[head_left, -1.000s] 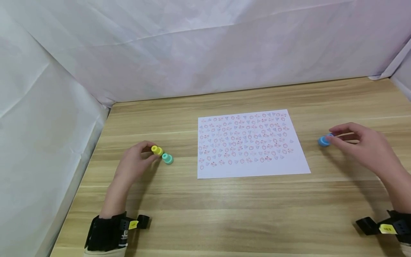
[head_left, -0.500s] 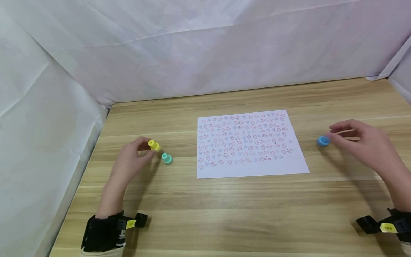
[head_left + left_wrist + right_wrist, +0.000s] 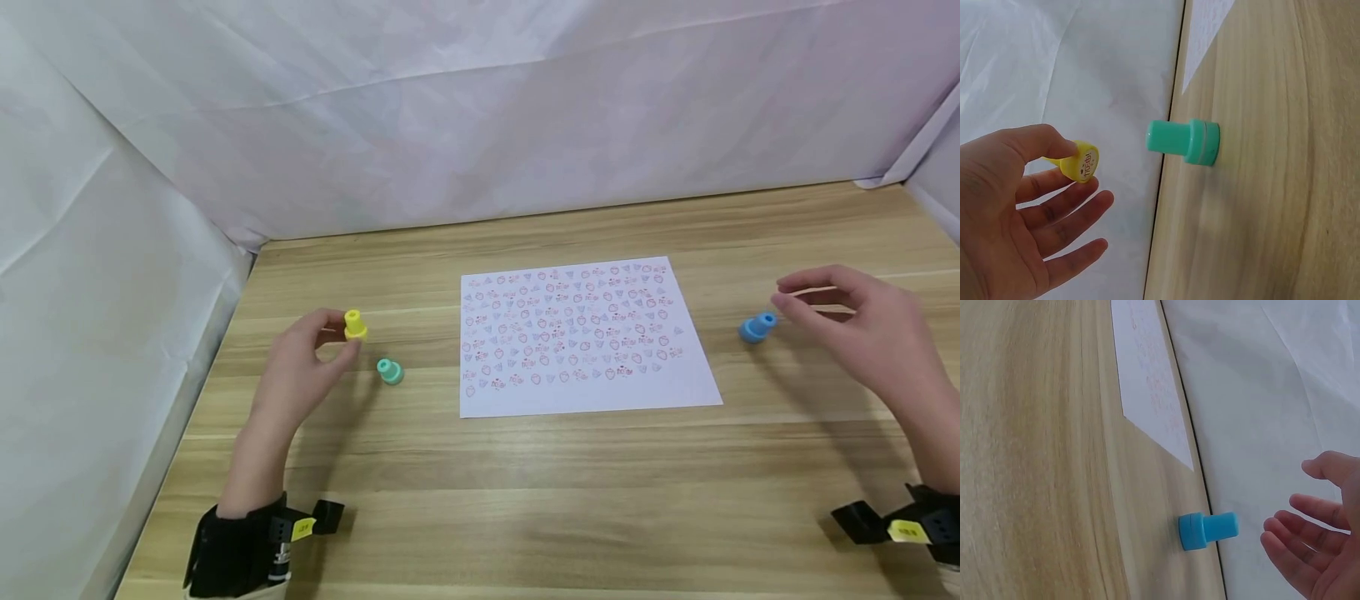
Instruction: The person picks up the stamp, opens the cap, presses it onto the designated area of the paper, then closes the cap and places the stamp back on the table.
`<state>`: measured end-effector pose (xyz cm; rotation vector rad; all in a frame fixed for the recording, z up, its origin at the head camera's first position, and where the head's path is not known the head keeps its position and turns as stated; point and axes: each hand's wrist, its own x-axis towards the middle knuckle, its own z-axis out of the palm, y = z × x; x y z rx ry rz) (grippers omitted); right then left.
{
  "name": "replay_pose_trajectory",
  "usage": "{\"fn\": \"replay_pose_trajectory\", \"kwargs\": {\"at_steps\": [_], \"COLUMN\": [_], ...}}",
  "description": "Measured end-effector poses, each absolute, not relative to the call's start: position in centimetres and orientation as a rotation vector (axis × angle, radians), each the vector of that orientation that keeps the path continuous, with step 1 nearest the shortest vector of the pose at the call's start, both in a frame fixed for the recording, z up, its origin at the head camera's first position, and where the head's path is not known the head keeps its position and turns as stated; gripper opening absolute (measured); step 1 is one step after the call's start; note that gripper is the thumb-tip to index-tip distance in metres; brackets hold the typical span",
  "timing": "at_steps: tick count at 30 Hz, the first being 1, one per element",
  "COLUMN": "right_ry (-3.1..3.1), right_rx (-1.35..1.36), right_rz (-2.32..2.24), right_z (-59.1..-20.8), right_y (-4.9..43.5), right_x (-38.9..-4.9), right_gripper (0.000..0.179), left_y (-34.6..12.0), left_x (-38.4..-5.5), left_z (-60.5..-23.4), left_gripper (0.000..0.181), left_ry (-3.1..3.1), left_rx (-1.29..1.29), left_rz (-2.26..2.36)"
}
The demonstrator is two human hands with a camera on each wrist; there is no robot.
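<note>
Up off the surface (image 3: 577,492), the yellow stamp (image 3: 356,325) is in the left hand (image 3: 303,367). That hand pinches it between thumb and fingertips, and the other fingers are spread and a bit bent. The stamp is tipped: its skinny end points up and away from the person, and its fat, round end, with red marks on it, shows to the left wrist camera.

Near that hand, the green stamp (image 3: 390,372) stands straight up, fat end down, skinny end up. Over on the right side, the blue stamp (image 3: 757,327) stands tall the same way. The right hand (image 3: 862,321) is just beside it, not touching, with thumb and fingers apart and softly bent, holding nothing. Between the hands, the white paper (image 3: 592,400) lies flat, covered in little red and blue pictures.
</note>
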<state>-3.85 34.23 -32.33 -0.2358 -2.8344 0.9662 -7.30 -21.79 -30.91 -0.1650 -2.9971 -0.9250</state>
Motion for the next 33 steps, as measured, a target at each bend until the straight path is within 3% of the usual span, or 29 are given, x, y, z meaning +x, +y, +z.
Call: {"fn": "replay_pose_trajectory", "kwargs": {"at_steps": [15, 33], "right_ry": [-2.712, -2.638], "right_rx": [-0.155, -0.018], "right_rz": [1.016, 1.111], "right_z": [-31.0, -30.1], "right_y": [32.6, 29.6], "right_x": [-3.7, -3.7], "right_gripper": [0.030, 0.026], "left_y": [-20.2, -16.8], "left_x": [-7.2, -6.9], "left_z": [-30.3, -29.7], "left_gripper": [0.028, 0.032], "left_ry": [-2.681, -2.479], "left_rx": [-0.263, -0.489], "left_rz": [-0.989, -1.044]}}
